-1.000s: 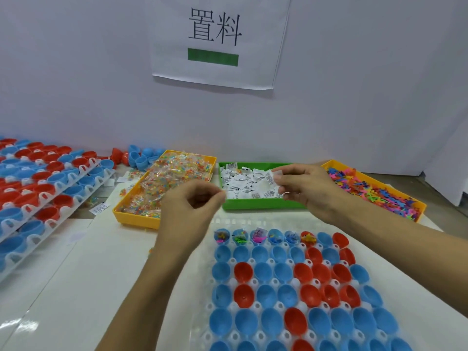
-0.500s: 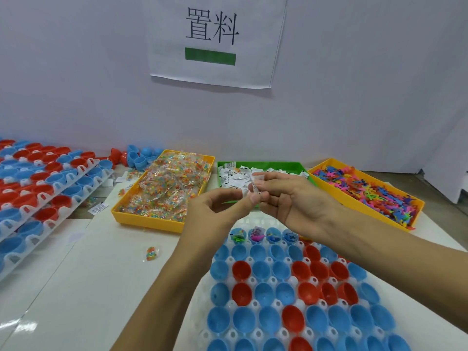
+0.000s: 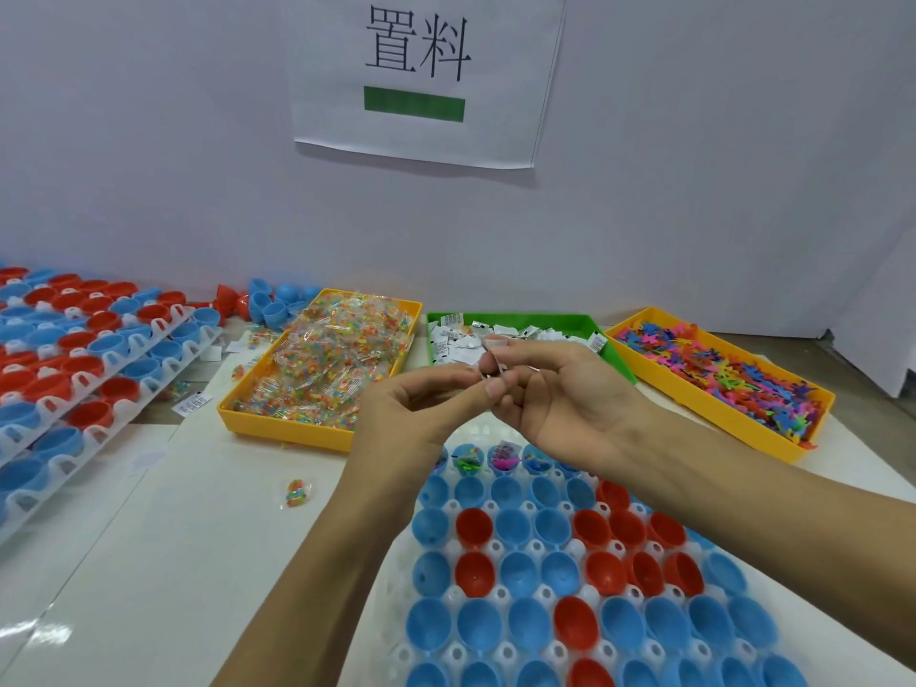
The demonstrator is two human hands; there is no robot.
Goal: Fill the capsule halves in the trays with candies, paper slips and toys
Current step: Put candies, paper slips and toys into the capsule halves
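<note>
White table [image 3: 148, 562], broad and pale, carrying everything. Near edge: clear capsule tray [image 3: 500, 595] packed with blue and red capsule halves [image 3: 520, 525], most hollow; only the far row showing bits of toy and paper inside, half hidden under the hands. Off to the left, stacked trays [image 3: 89, 359] of more red and blue halves, open side up. Along the back, three bins side by side: yellow candy bin [image 3: 277, 419] heaped with clear candy packets, green bin [image 3: 614, 354] holding white paper slips, orange-yellow toy bin [image 3: 733, 428] full of bright plastic toys. Loose blue shells [image 3: 272, 302] piled behind the candy bin. Over the tray's far end, both hands meeting: right hand [image 3: 560, 394] curled, pinching a small wad of paper slips [image 3: 490, 359]; left hand [image 3: 421, 409] thumb and forefinger nipping the same wad's near edge. Tiny last: one stray candy packet [image 3: 296, 492] lying on the table left of the tray.
</note>
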